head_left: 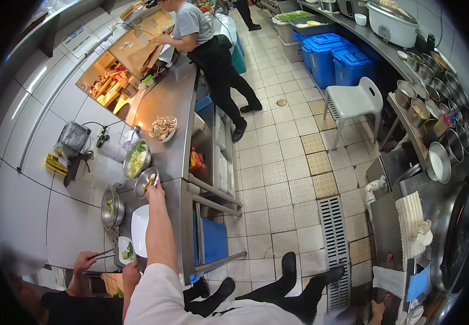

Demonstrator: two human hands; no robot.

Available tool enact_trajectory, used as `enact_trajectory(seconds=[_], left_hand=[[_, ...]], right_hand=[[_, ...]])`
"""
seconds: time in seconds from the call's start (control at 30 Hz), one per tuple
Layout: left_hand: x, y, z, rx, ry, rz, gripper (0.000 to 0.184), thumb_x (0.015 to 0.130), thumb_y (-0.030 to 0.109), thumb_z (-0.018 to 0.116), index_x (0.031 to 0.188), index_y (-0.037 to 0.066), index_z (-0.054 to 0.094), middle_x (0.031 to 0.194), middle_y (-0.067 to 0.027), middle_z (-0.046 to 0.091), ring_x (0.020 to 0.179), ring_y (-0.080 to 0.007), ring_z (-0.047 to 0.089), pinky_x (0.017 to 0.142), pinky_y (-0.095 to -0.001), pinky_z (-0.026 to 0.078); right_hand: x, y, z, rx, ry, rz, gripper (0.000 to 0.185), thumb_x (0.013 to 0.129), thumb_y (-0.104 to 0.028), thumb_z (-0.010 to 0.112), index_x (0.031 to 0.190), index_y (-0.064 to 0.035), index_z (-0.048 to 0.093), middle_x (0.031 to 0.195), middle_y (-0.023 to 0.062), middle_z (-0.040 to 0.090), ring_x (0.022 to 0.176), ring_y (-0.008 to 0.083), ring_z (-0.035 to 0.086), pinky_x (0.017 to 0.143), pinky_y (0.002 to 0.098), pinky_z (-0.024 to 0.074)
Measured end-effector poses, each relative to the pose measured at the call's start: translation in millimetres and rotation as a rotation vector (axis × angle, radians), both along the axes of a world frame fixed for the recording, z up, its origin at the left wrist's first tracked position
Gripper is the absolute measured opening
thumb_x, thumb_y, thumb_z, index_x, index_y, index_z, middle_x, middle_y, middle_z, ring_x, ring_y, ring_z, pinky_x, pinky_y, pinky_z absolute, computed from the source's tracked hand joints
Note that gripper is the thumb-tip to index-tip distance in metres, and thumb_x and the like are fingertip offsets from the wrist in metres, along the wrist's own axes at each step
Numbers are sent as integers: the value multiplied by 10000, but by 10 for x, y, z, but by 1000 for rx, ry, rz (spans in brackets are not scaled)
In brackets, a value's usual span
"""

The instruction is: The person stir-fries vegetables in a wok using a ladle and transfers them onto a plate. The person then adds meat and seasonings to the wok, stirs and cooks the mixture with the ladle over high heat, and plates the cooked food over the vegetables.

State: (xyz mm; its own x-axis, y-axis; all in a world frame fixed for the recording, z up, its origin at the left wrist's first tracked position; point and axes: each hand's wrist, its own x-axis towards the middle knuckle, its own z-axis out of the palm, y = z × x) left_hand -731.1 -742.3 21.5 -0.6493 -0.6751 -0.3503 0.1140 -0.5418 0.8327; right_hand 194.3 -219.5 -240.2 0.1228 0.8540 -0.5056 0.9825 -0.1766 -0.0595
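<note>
Reaches over the steel counter (172, 162) with the left hand (156, 189), below a white sleeve (156, 290), toward nine o'clock of the view. Meets the near edge of the small metal bowl (138, 189); cannot tell whether gripping the rim or the brownish pieces (148, 182) inside. Cannot tell the state of the right hand. Record the small metal bowl as resting on the counter. Taking that bowl as clock centre, note just beside at eleven a larger metal bowl (147, 162) of chopped vegetables (136, 157); between twelve and one, a white bowl (171, 137) heaped with sliced mushrooms (162, 127); at eight, another metal bowl (119, 218); at six, a white plate (140, 223). Log near seven a small dish (121, 247) of greens (128, 250), held in one hand (131, 273) of a co-worker (77, 309) in black, with a thin utensil (103, 254) in the other (85, 261). From the view's middle, observe between eleven and twelve a person (191, 24) in grey, standing; at one, blue bins (321, 57); at two, a white stool (361, 100).
</note>
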Motion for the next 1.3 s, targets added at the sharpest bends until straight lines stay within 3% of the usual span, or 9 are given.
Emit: enact_trajectory(seconds=[0.17,0.23,0.37,0.5,0.8,0.97,1.07,1.13,1.3], left_hand=[[-387,-538,-531,-152,76,-221,120,862,151,598,943,63,598,815,-69,564,630,-176,554,473,-277,463],[-384,-676,-683,-198,95,-513,139,878,225,580,918,99,621,721,-27,573,564,-147,544,452,-277,440],[-99,-280,-528,-440,232,-720,287,898,174,550,1157,63,606,1127,-76,623,1025,-197,581,829,-298,489],[487,447,-246,-659,208,-785,275,910,149,511,1155,50,590,1119,-94,609,975,-222,574,795,-322,482],[2658,2385,489,-1464,504,-1299,371,975,175,359,1194,-9,594,1244,-217,563,1123,-393,535,905,-450,457],[3469,3318,689,-1621,93,-1433,259,958,141,484,1037,-53,636,1050,-229,618,952,-362,572,842,-442,455],[3545,3890,269,-840,322,-1633,113,893,135,555,966,49,563,897,-24,564,770,-116,524,654,-243,429],[4431,4648,974,-387,21,-1725,66,891,123,560,907,66,529,814,20,510,710,-87,471,624,-216,378],[5387,5992,1243,-106,287,-2167,158,889,55,582,1041,19,558,976,-69,609,772,-126,577,633,-266,508]], right_hand=[[-534,-149,834,-49,359,-92,615,715,-247,687,1194,103,523,1125,272,604,1079,387,579,906,416,450],[-16,18,64,-150,41,-62,659,723,-382,671,1214,38,540,1181,288,569,1128,411,540,966,430,427],[-430,-118,789,-86,87,-41,711,706,-509,637,1245,-52,552,1233,255,551,1173,374,521,1008,424,407],[-295,-160,489,-183,-51,-120,909,709,-559,640,1401,-37,365,1515,213,192,1393,360,223,1120,460,250],[-402,-178,734,-268,-89,-110,989,741,-561,635,1459,-26,215,1545,183,110,1431,322,108,1137,483,165],[-850,-184,2418,305,660,-100,501,793,-293,692,1147,48,591,1094,257,621,1014,381,611,872,399,485],[-641,121,3387,1087,619,-34,369,807,-156,680,1114,34,600,1007,209,639,909,376,620,802,417,496],[-391,481,3916,1277,437,71,408,780,-142,692,1120,50,577,1045,182,591,913,364,577,817,408,474],[143,1031,3528,570,195,-37,557,795,-164,637,1275,44,445,1045,229,604,937,412,596,771,462,490]])
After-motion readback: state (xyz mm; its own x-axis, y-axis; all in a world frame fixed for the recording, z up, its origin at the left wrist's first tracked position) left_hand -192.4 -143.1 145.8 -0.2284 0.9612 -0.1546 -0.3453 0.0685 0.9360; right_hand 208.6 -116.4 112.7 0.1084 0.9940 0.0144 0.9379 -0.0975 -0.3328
